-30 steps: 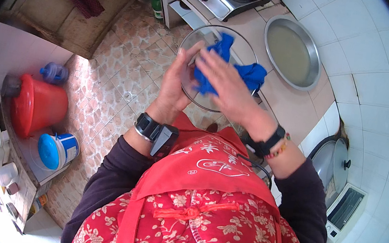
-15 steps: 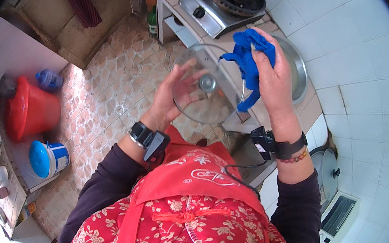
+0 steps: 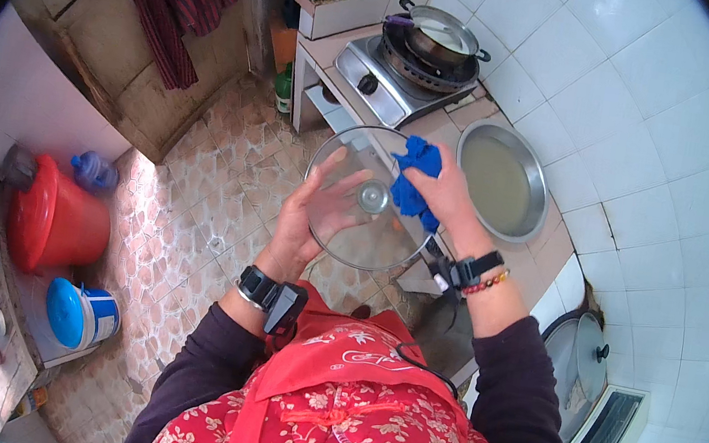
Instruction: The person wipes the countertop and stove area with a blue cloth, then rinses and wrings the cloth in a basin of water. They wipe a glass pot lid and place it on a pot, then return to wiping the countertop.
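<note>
Lid [image 3: 369, 225] of clear round glass with a thin rim, held up in the middle of the frame, above the gap between counter and floor. Its broad face turns up toward your camera. Being round, it has no long axis; a shiny round fitting [image 3: 372, 196] marks its centre, though you cannot tell which side that stands on.

Your left hand [image 3: 295, 227] supports the lid from the left, fingers spread and visible through the glass. Your right hand [image 3: 448, 198] has its fingers closed on a bunched blue cloth [image 3: 415, 176] at the lid's right edge. The wiping looks partway along: the cloth covers only that right side, and the rest lies uncovered. How much is already wiped, or left to wipe, cannot be told.

Just right of the cloth, on the tiled counter [image 3: 535, 274], sits a metal basin [image 3: 518, 231] of cloudy liquid. Toward the top of the frame, a metal pot [image 3: 439, 36] stands on a silver stove [image 3: 397, 102]. At far left are a red bucket [image 3: 60, 221] and, below it, a blue-lidded pail [image 3: 83, 317]. Your red apron [image 3: 326, 358] fills the lower middle.
</note>
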`<act>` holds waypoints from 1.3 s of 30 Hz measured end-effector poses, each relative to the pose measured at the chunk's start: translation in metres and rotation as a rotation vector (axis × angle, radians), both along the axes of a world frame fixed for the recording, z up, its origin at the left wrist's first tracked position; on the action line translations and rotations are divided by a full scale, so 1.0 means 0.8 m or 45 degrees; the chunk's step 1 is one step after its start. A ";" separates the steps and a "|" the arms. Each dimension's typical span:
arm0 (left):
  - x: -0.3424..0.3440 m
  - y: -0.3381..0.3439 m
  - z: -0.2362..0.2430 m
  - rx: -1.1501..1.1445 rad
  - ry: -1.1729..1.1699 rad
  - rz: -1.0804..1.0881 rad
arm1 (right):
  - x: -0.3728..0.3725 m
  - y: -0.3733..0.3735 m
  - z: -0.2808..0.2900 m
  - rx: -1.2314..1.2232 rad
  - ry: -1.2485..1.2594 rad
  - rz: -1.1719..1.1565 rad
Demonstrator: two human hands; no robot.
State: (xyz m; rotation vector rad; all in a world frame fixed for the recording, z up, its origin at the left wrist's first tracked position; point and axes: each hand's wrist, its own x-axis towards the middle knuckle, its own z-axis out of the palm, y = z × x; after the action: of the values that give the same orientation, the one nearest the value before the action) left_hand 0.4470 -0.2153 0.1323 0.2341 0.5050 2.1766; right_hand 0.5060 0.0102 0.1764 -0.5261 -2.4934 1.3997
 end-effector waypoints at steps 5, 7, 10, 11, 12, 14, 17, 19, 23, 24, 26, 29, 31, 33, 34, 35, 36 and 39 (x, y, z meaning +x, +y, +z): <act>-0.014 -0.007 0.005 -0.107 0.070 0.167 | 0.011 -0.043 -0.051 -0.360 0.182 -0.359; -0.015 -0.003 0.012 -0.142 0.117 0.240 | 0.013 -0.067 -0.061 -0.739 0.297 -0.465; -0.008 0.010 0.026 -0.237 0.263 0.446 | 0.010 -0.096 -0.064 -1.217 0.412 -0.427; -0.003 0.017 0.030 -0.277 0.317 0.541 | 0.003 -0.110 -0.067 -1.284 0.383 -0.570; 0.002 0.025 0.034 -0.322 0.397 0.598 | -0.001 -0.119 -0.069 -1.449 0.328 -0.675; 0.014 0.033 0.037 -0.429 0.544 0.734 | -0.005 -0.124 -0.070 -1.603 0.356 -0.664; 0.005 0.016 0.036 -0.417 0.695 0.609 | -0.004 -0.102 -0.063 -1.428 0.363 -0.643; -0.012 -0.008 0.034 -0.434 0.567 0.361 | -0.001 -0.071 -0.047 -1.121 0.415 -0.507; -0.059 -0.035 0.044 -0.172 0.382 -0.094 | -0.004 -0.023 0.005 -0.415 0.375 -0.114; -0.067 -0.038 0.048 -0.169 0.384 -0.187 | -0.007 -0.015 0.021 -0.323 0.373 0.023; -0.074 -0.038 0.055 -0.153 0.392 -0.329 | -0.012 -0.006 0.048 -0.010 0.331 0.217; -0.072 -0.035 0.058 -0.164 0.436 -0.461 | -0.022 0.002 0.073 0.261 0.338 0.478; -0.067 -0.027 0.053 -0.152 0.457 -0.431 | -0.026 0.005 0.075 0.265 0.230 0.493; -0.058 -0.021 0.043 -0.143 0.414 -0.387 | -0.029 0.009 0.069 0.281 0.220 0.500; -0.053 -0.016 0.037 -0.138 0.366 -0.359 | -0.030 0.010 0.063 0.243 0.223 0.443; -0.047 -0.012 0.030 -0.142 0.319 -0.329 | -0.029 0.010 0.056 0.202 0.219 0.384; -0.041 -0.009 0.024 -0.124 0.280 -0.310 | -0.028 0.012 0.049 0.147 0.130 0.266; -0.028 0.000 0.010 -0.120 0.202 -0.219 | -0.006 0.023 0.027 -0.074 0.158 0.154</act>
State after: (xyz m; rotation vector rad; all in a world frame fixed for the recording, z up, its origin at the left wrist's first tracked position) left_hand 0.4247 -0.2151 0.1401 0.3862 0.6508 1.9714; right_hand 0.5009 0.0282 0.1978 -0.2935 -2.4272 1.5039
